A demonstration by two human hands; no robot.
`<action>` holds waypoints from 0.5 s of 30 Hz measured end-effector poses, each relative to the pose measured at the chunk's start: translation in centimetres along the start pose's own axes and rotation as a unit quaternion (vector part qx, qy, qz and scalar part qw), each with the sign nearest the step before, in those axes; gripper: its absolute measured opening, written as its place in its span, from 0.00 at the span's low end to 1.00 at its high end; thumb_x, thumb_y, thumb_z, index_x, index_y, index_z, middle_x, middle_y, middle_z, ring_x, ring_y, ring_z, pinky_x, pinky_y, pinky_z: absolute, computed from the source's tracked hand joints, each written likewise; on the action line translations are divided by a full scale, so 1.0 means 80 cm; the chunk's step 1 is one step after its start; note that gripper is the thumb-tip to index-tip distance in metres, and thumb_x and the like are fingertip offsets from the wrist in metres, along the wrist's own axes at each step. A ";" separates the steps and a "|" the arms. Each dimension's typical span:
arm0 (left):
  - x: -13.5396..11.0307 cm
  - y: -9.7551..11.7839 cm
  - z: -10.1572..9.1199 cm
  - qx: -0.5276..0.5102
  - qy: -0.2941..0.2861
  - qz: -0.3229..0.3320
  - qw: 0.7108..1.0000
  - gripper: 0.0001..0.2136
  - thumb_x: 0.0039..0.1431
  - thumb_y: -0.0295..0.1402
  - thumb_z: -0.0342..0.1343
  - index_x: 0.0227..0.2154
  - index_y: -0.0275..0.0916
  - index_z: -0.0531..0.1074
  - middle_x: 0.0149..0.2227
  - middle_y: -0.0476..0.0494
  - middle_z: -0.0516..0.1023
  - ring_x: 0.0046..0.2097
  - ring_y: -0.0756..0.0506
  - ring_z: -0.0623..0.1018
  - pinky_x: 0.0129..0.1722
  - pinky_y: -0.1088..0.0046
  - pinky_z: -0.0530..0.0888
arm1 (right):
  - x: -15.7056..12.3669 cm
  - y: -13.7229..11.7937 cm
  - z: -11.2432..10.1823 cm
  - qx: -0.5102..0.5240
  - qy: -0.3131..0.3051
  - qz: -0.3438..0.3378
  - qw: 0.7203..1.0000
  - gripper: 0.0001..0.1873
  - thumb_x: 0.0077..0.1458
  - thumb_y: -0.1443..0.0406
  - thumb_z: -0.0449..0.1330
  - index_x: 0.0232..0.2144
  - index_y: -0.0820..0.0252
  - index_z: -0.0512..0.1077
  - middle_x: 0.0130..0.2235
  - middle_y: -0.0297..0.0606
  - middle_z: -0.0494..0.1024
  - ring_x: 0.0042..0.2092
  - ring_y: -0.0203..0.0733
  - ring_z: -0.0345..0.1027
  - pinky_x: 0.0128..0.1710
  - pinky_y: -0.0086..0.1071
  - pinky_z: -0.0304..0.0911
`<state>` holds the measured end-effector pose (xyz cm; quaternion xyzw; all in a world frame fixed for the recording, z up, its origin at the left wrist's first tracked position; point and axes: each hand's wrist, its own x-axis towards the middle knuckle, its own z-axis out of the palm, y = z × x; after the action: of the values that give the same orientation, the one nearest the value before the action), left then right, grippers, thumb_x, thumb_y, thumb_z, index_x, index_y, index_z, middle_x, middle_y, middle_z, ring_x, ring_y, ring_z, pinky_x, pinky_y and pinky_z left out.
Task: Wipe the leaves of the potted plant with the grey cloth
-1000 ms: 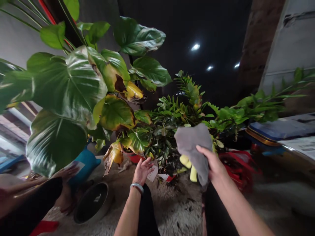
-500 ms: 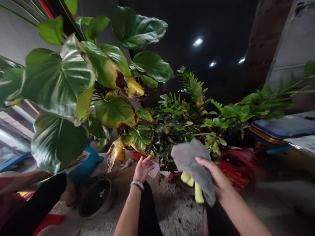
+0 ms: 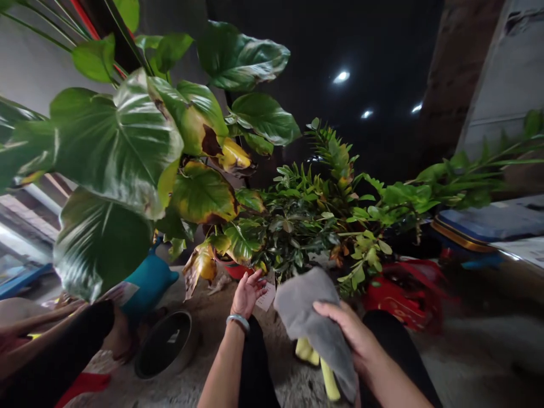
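Observation:
My right hand point(image 3: 355, 340) is closed on a grey and yellow cloth point(image 3: 308, 314), held low in front of a bushy potted plant with small leaves point(image 3: 306, 221). My left hand point(image 3: 246, 292) rests just under that plant's leaves with the palm up and the fingers loosely curled, next to a small white tag point(image 3: 266, 296). A bangle circles the left wrist. To the left rises a tall plant with big glossy leaves point(image 3: 119, 147), some yellowed and brown at the edges point(image 3: 204, 195).
A dark round basin point(image 3: 164, 344) lies on the gritty ground at lower left, beside another person's dark-clad legs point(image 3: 55, 354). A teal pot point(image 3: 147, 283) stands behind it, a red container point(image 3: 397, 297) at right, and a blue-topped surface point(image 3: 488, 224) far right.
My right hand has carried the cloth down and to the left, from leaf height to near my knees. The left hand has stayed where it was.

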<state>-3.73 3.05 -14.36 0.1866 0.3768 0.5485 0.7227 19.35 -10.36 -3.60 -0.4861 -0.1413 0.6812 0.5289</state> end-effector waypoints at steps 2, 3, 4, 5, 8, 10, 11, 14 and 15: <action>0.000 0.000 0.000 -0.001 -0.006 -0.004 1.000 0.15 0.61 0.39 0.54 0.38 0.32 0.80 0.37 0.34 0.81 0.36 0.41 0.78 0.38 0.64 0.73 | 0.004 -0.042 0.013 -0.001 0.020 -0.091 0.996 0.19 0.27 0.60 0.73 0.27 0.61 0.77 0.21 0.38 0.79 0.21 0.46 0.71 0.22 0.36 0.67; -0.001 0.000 0.001 0.000 -0.008 -0.009 1.000 0.15 0.60 0.39 0.54 0.38 0.32 0.80 0.36 0.34 0.81 0.37 0.41 0.79 0.38 0.65 0.73 | 0.011 -0.064 0.021 0.009 0.041 -0.151 0.988 0.20 0.27 0.61 0.73 0.28 0.62 0.77 0.23 0.38 0.80 0.23 0.45 0.72 0.23 0.35 0.67; -0.001 0.000 0.001 0.000 -0.008 -0.013 1.000 0.15 0.61 0.39 0.54 0.38 0.32 0.80 0.35 0.35 0.82 0.37 0.41 0.79 0.38 0.65 0.73 | 0.021 -0.082 0.028 0.029 0.063 -0.202 0.977 0.20 0.27 0.62 0.73 0.28 0.62 0.78 0.24 0.37 0.81 0.24 0.45 0.73 0.25 0.35 0.68; -0.002 0.001 0.002 0.001 -0.008 -0.014 1.000 0.15 0.61 0.38 0.54 0.37 0.32 0.80 0.35 0.35 0.82 0.36 0.41 0.79 0.38 0.65 0.73 | 0.032 -0.093 0.034 0.052 0.083 -0.231 0.968 0.19 0.27 0.64 0.72 0.29 0.61 0.77 0.25 0.36 0.82 0.26 0.45 0.74 0.27 0.35 0.69; -0.003 0.002 0.001 0.004 -0.008 -0.013 1.000 0.16 0.61 0.39 0.53 0.37 0.32 0.80 0.34 0.35 0.82 0.36 0.41 0.79 0.37 0.65 0.73 | 0.053 -0.081 0.038 0.095 0.101 -0.168 0.976 0.14 0.30 0.65 0.70 0.27 0.60 0.76 0.24 0.37 0.82 0.29 0.48 0.76 0.31 0.37 0.72; -0.003 0.003 -0.001 0.006 -0.010 -0.013 1.000 0.16 0.61 0.39 0.53 0.37 0.32 0.80 0.34 0.35 0.82 0.36 0.41 0.79 0.38 0.65 0.73 | 0.049 -0.042 0.033 0.079 0.074 -0.062 0.992 0.12 0.33 0.63 0.69 0.25 0.61 0.76 0.22 0.39 0.81 0.28 0.50 0.77 0.32 0.39 0.73; -0.002 0.003 -0.002 0.008 -0.011 -0.015 1.000 0.16 0.61 0.40 0.53 0.37 0.32 0.80 0.34 0.36 0.82 0.36 0.41 0.79 0.38 0.65 0.73 | 0.040 -0.020 0.031 0.063 0.052 -0.012 0.997 0.12 0.34 0.63 0.70 0.24 0.61 0.76 0.21 0.40 0.80 0.28 0.51 0.77 0.31 0.39 0.73; -0.002 0.001 -0.005 0.010 -0.023 -0.027 0.999 0.17 0.59 0.42 0.55 0.38 0.33 0.80 0.34 0.36 0.82 0.37 0.40 0.80 0.41 0.62 0.73 | 0.006 0.020 0.035 0.030 -0.064 0.065 0.995 0.12 0.35 0.61 0.70 0.23 0.62 0.75 0.20 0.40 0.78 0.25 0.48 0.75 0.28 0.36 0.71; -0.003 -0.001 -0.005 0.007 -0.027 -0.031 0.999 0.17 0.59 0.43 0.56 0.38 0.33 0.80 0.34 0.36 0.83 0.38 0.39 0.80 0.43 0.61 0.73 | -0.003 0.021 0.042 0.015 -0.095 0.057 0.994 0.13 0.35 0.60 0.71 0.24 0.62 0.75 0.20 0.39 0.78 0.24 0.46 0.74 0.27 0.35 0.69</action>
<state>-4.02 2.74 -14.57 0.1947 0.3663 0.5183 0.7479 15.67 -10.19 -3.01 -0.4188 -0.1529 0.7552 0.4806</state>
